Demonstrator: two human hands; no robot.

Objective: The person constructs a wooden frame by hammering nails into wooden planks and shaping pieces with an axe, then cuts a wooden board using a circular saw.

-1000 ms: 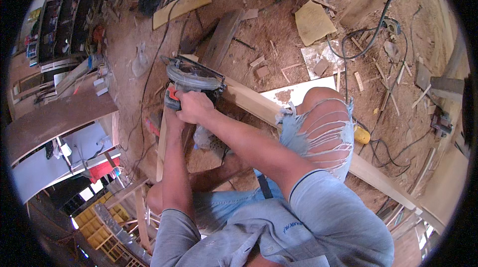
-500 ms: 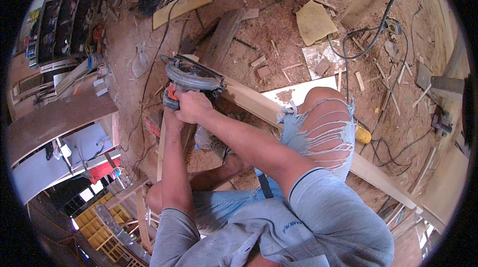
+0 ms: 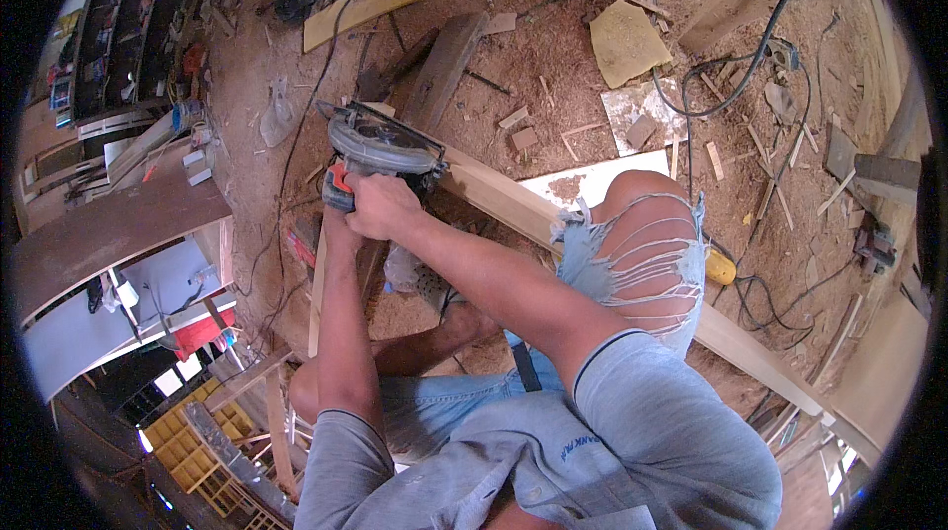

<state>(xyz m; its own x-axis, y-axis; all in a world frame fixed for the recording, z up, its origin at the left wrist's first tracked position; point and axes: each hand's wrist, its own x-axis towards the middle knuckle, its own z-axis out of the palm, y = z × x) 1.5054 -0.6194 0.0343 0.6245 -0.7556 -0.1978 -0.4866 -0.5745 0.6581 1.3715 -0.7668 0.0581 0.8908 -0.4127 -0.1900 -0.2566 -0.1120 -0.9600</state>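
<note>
A circular saw [image 3: 383, 147] with a grey round guard and an orange-and-black rear end rests at the end of a long pale wooden board [image 3: 499, 199]. My right hand [image 3: 382, 206] is closed around the saw's handle area. Just below it, my left hand [image 3: 342, 232] reaches the rear of the saw; its fingers are mostly hidden behind the right hand and the tool. The board slants down to the right, passing under my bent right leg [image 3: 632, 263]. The blade's lower part and its contact with the wood cannot be seen.
Sawdust and offcuts cover the ground. A dark plank [image 3: 449, 71] and a yellowish board [image 3: 362, 8] lie beyond the saw. Black cable [image 3: 731, 105] loops at the upper right. A yellow tool [image 3: 720, 266] lies beside my knee. Shelves [image 3: 118, 61] stand at the left.
The view has shifted very slightly. Both hands stay on the saw, with no clear movement of it along the board.
</note>
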